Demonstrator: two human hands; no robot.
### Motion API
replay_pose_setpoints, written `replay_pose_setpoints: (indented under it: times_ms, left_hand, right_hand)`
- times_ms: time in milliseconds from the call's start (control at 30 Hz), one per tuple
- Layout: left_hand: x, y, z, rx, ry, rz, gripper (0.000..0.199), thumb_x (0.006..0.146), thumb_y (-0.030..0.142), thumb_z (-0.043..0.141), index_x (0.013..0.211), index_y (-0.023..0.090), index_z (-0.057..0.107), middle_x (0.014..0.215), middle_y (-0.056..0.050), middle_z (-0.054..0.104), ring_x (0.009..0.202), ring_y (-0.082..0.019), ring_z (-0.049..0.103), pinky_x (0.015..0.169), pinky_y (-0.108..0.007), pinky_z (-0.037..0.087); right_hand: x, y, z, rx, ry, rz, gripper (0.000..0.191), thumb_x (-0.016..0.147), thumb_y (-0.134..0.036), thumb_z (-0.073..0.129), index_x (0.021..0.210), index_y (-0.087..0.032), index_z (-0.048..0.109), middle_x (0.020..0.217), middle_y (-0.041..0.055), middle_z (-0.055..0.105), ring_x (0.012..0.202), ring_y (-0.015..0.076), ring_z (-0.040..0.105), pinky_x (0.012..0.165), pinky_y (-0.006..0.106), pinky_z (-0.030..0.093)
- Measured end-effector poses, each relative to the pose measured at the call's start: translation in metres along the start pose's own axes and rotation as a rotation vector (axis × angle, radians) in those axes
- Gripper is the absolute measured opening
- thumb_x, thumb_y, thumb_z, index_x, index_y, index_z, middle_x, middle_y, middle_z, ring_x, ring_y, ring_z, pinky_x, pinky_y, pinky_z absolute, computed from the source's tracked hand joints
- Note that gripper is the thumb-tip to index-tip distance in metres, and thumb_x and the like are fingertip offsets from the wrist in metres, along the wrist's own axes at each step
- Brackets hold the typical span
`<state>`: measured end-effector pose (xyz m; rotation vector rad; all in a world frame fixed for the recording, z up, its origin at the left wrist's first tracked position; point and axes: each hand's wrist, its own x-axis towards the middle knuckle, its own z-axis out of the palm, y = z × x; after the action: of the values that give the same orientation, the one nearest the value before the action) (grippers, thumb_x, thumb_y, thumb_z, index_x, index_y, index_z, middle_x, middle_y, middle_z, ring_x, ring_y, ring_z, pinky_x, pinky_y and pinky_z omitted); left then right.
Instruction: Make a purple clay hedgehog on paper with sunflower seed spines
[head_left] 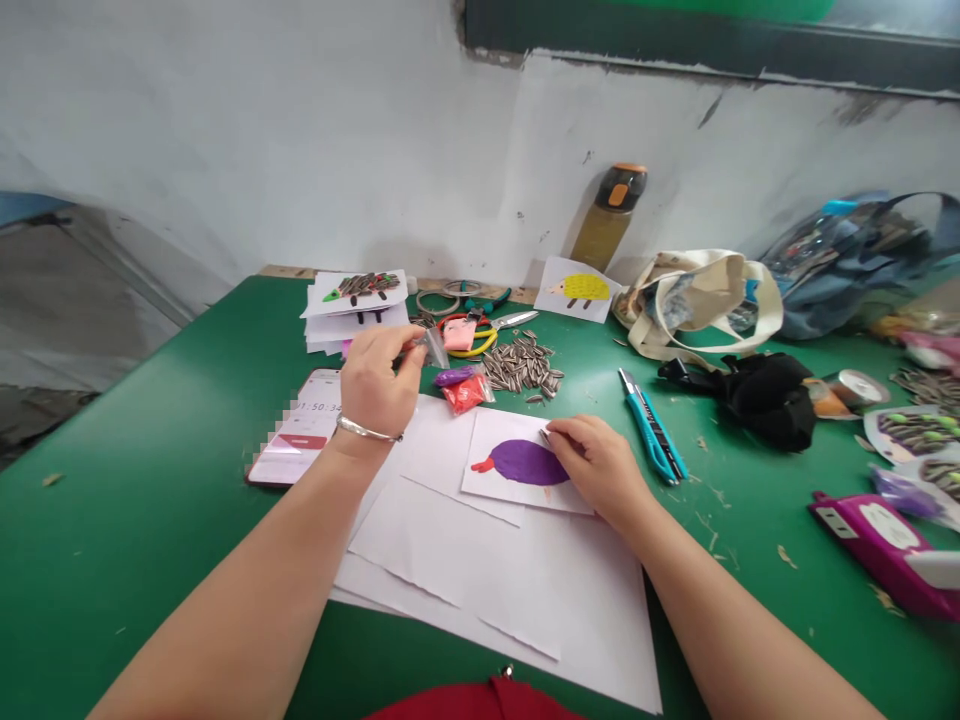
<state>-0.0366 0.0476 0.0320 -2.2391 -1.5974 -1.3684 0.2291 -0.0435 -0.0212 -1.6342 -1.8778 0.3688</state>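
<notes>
My left hand [381, 372], with a silver bangle on its wrist, pinches a small clear plastic bag [435, 347] above the stacked papers. On the white card [487, 426] is a purple oval shape [525, 463] with a red piece at its left end. My right hand [596, 462] rests at the card's right edge, thumb and forefinger closed on a small dark piece that looks like a seed [546, 435]. Red [466, 392] and purple [454, 375] packets lie between the hands, beside a pile of striped seeds [523, 364]. White sheets [480, 575] lie under the card.
A phone [300, 430] lies left of the sheets. Behind are decorated cards [360, 290], scissors [514, 319], a yellow hedgehog card [576, 290] and a bottle [609, 215]. To the right are a teal cutter [652, 427], a cream bag [705, 295], a black pouch [772, 402] and a magenta object [885, 550].
</notes>
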Motion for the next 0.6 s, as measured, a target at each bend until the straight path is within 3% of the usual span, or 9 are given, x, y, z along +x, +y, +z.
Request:
replay_pose_setpoints:
  times_ms: [167, 267, 367, 500, 600]
  left_hand:
    - [-0.008, 0.031, -0.001, -0.257, -0.057, -0.114, 0.019, 0.085, 0.028, 0.061, 0.099, 0.021, 0.072, 0.089, -0.002, 0.07, 0.082, -0.017, 0.064, 0.081, -0.031, 0.053]
    - [-0.017, 0.053, 0.002, -0.414, -0.186, -0.214, 0.02, 0.083, 0.034, 0.065, 0.097, 0.02, 0.073, 0.089, -0.002, 0.071, 0.076, -0.016, 0.065, 0.076, -0.029, 0.055]
    - [-0.027, 0.072, 0.005, -0.565, -0.342, -0.22, 0.019, 0.084, 0.033, 0.064, 0.097, 0.021, 0.073, 0.089, -0.003, 0.071, 0.077, -0.016, 0.066, 0.072, -0.029, 0.057]
    - [-0.036, 0.082, 0.008, -0.634, -0.455, -0.169, 0.021, 0.084, 0.029, 0.064, 0.101, 0.021, 0.072, 0.091, -0.004, 0.07, 0.079, -0.016, 0.065, 0.075, -0.03, 0.058]
    - [-0.038, 0.081, 0.01, -0.695, -0.523, -0.168, 0.039, 0.08, 0.033, 0.069, 0.117, 0.021, 0.067, 0.11, -0.007, 0.068, 0.094, -0.019, 0.065, 0.08, -0.031, 0.057]
  right_hand:
    - [-0.005, -0.016, -0.008, 0.155, 0.186, 0.001, 0.02, 0.093, -0.027, 0.049, 0.094, -0.023, 0.069, 0.089, 0.0059, 0.069, 0.086, 0.0209, 0.062, 0.08, 0.035, 0.047]
    - [-0.011, -0.032, -0.013, 0.27, 0.127, 0.005, 0.019, 0.093, -0.032, 0.052, 0.096, -0.024, 0.068, 0.091, 0.005, 0.07, 0.083, 0.0196, 0.063, 0.079, 0.034, 0.049]
    - [-0.017, -0.045, -0.013, 0.41, 0.034, 0.066, 0.028, 0.092, -0.038, 0.053, 0.114, -0.025, 0.063, 0.089, 0.0027, 0.071, 0.08, 0.0179, 0.066, 0.075, 0.032, 0.051]
    - [-0.018, -0.049, -0.013, 0.484, 0.017, 0.105, 0.02, 0.093, -0.033, 0.05, 0.098, -0.025, 0.067, 0.084, 0.0016, 0.072, 0.08, 0.0173, 0.067, 0.074, 0.03, 0.052]
    - [-0.017, -0.047, -0.014, 0.509, 0.036, 0.123, 0.016, 0.091, -0.029, 0.053, 0.088, -0.024, 0.068, 0.079, 0.0006, 0.071, 0.074, 0.0156, 0.066, 0.071, 0.029, 0.052]
